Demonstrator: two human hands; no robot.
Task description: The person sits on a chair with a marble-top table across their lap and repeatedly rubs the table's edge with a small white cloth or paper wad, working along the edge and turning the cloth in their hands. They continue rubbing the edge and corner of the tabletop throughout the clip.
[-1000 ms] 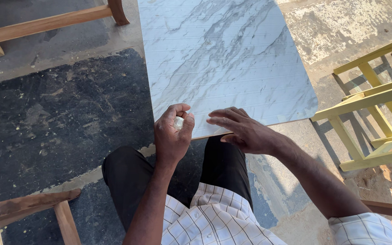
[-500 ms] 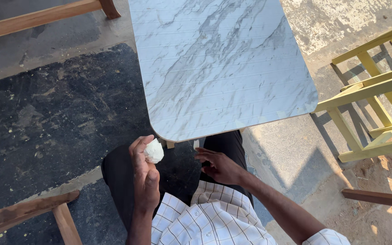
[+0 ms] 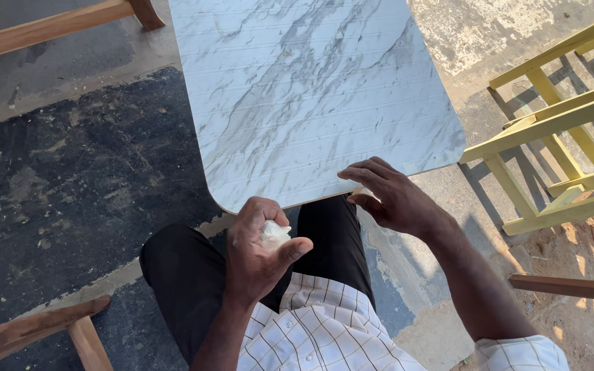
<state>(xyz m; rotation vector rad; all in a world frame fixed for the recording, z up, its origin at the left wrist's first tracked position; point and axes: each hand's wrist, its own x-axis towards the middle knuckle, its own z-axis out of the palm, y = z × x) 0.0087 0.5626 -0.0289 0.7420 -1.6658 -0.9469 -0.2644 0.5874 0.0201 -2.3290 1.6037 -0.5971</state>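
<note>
Desk (image 3: pixel 311 89): marble-patterned top I see over patchy concrete.
Left hand (image 3: pixel 259 251): curled round a white wad (image 3: pixel 273 233) — cupped for grip.
Right hand (image 3: pixel 393 196): fingers spread, empty, at the desk's near edge.

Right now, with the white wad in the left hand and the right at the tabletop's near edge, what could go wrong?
1. The white wad sits loosely in the left hand, above the lap; it could drop onto the dirty floor.
2. The right hand reaches over the marble-patterned tabletop at its near edge; pressing there might tip it, since its support is hidden.
</note>
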